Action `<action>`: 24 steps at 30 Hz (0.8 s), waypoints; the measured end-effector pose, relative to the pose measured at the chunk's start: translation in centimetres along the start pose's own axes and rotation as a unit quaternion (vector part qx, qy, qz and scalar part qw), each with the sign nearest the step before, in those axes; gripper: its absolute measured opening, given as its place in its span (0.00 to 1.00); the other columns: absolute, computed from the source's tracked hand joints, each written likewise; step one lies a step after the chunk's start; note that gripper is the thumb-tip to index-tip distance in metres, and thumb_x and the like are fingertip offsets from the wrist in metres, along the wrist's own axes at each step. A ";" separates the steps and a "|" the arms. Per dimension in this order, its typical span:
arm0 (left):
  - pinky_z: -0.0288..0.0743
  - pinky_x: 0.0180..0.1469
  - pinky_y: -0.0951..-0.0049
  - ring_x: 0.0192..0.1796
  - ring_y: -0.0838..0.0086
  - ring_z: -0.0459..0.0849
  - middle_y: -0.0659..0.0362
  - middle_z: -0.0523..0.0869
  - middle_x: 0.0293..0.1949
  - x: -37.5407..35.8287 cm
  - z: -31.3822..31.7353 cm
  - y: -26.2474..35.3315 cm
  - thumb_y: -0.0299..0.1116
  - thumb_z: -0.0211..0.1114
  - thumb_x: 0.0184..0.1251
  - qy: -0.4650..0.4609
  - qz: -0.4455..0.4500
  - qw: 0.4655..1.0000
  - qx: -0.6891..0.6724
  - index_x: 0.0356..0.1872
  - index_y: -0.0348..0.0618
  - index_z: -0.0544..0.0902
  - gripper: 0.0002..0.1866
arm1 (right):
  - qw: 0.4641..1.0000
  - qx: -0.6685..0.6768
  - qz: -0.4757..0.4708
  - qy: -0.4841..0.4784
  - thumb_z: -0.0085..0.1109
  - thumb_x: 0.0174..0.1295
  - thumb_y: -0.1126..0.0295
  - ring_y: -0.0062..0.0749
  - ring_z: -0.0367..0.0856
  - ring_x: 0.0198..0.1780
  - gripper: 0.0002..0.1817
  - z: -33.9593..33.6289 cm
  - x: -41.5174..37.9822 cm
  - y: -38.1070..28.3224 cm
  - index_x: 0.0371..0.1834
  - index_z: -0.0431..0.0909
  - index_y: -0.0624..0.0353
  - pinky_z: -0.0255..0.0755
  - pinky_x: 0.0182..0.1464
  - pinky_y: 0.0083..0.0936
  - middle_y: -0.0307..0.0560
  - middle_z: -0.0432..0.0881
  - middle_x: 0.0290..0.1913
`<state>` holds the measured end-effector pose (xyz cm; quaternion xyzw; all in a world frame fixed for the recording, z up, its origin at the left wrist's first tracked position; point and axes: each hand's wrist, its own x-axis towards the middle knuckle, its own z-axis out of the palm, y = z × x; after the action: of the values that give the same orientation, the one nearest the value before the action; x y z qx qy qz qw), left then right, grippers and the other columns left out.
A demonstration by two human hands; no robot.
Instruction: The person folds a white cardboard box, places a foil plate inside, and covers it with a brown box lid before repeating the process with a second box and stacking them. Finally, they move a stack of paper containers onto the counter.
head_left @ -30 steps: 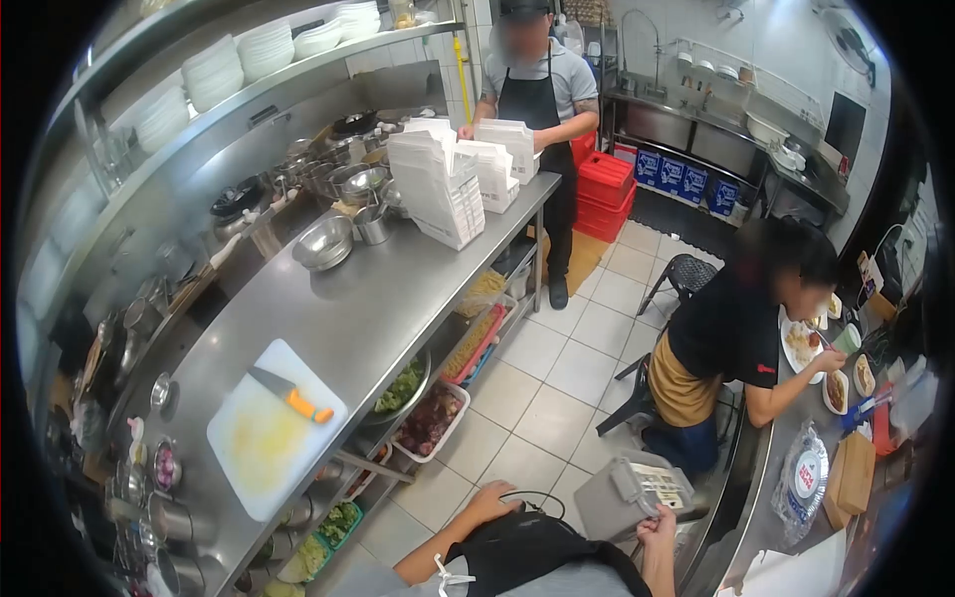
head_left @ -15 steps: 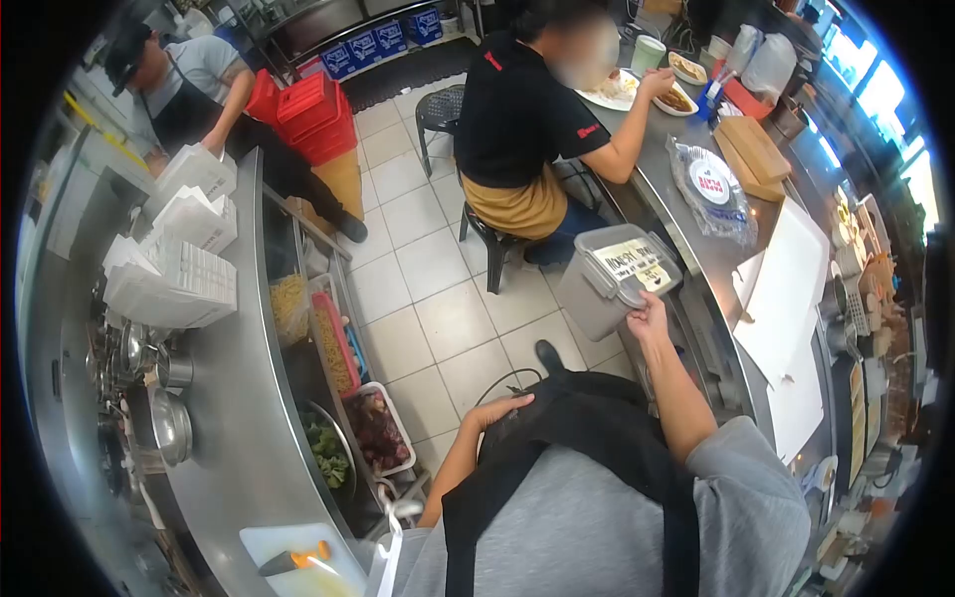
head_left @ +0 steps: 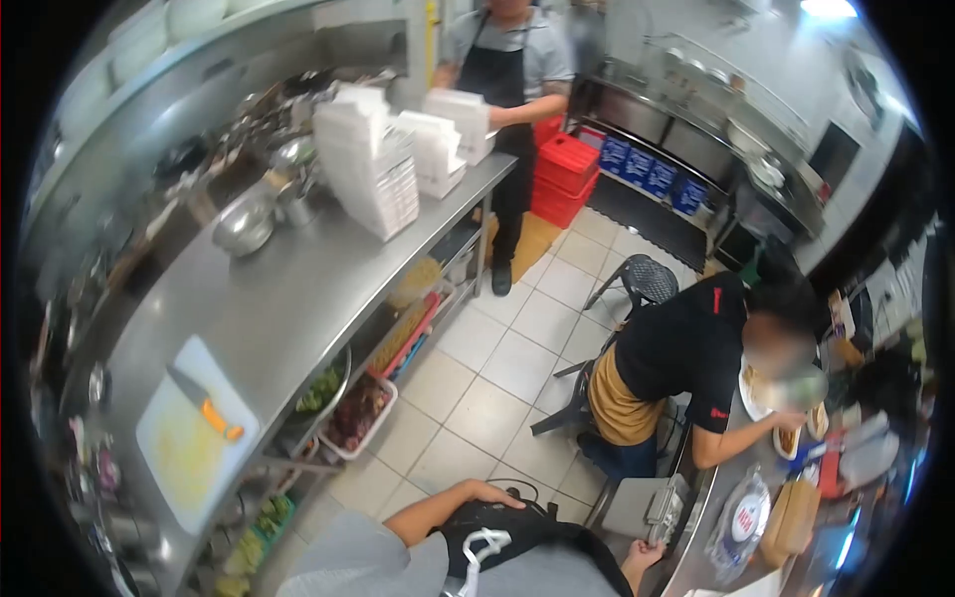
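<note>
My right hand point(head_left: 645, 554) grips the near edge of a grey lidded plastic container point(head_left: 634, 505), low beside the right-hand counter. Latches show along the container's side, and its label is hard to read from this angle. Against the black apron point(head_left: 468, 527) at my waist rests my left hand point(head_left: 489, 494), its fingers lying flat, with a thin black cable point(head_left: 517, 485) looping beside it. On the steel counter to my left, a knife with an orange handle point(head_left: 221, 418) lies on a white cutting board point(head_left: 184, 493).
White paper bags point(head_left: 368, 164) and a metal bowl point(head_left: 244, 224) stand on the left counter point(head_left: 269, 318), above tubs of food. One person point(head_left: 507, 80) stands beyond it. Another person point(head_left: 676, 358) sits eating at the right counter, near packaged paper plates point(head_left: 741, 522). Tiled floor point(head_left: 468, 438) runs between.
My view has swung left, bringing the cutting board and left counter further into sight. The container stays in my right hand, now seen lower and more from above. My left hand remains at my waist.
</note>
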<state>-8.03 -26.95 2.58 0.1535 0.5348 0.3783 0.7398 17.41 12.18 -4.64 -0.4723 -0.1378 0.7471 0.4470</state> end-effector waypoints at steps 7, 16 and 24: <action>0.64 0.61 0.70 0.59 0.69 0.73 0.55 0.74 0.60 -1.6 -1.3 -1.2 0.63 0.61 0.55 0.076 0.056 0.994 -0.050 0.61 0.42 0.72 0.40 | 0.874 -0.394 -0.244 -0.146 0.59 0.54 0.66 0.33 0.77 0.31 0.18 -1.8 2.1 -1.7 0.48 0.75 0.59 0.67 0.32 0.26 0.46 0.80 0.39; 0.69 0.58 0.66 0.55 0.68 0.77 0.54 0.76 0.58 0.6 -2.4 -2.2 0.64 0.62 0.53 0.070 0.067 0.992 -0.079 0.59 0.44 0.74 0.39 | 0.642 -0.647 -0.388 -0.138 0.58 0.54 0.71 0.50 0.79 0.43 0.19 2.8 -7.7 -5.7 0.47 0.73 0.71 0.70 0.51 0.39 0.57 0.80 0.41; 0.53 0.68 0.70 0.67 0.67 0.62 0.54 0.62 0.68 -2.1 -3.0 -2.4 0.68 0.50 0.59 0.037 -0.020 0.989 -0.143 0.67 0.41 0.63 0.44 | 0.754 -0.552 -0.292 -0.205 0.56 0.55 0.66 0.46 0.78 0.41 0.17 -0.4 -4.3 -6.8 0.44 0.74 0.67 0.70 0.48 0.38 0.54 0.79 0.39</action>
<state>-10.13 -30.62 1.31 0.0213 0.5055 0.4417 0.7409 22.08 12.52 1.89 -0.4097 -0.7456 0.4534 0.2659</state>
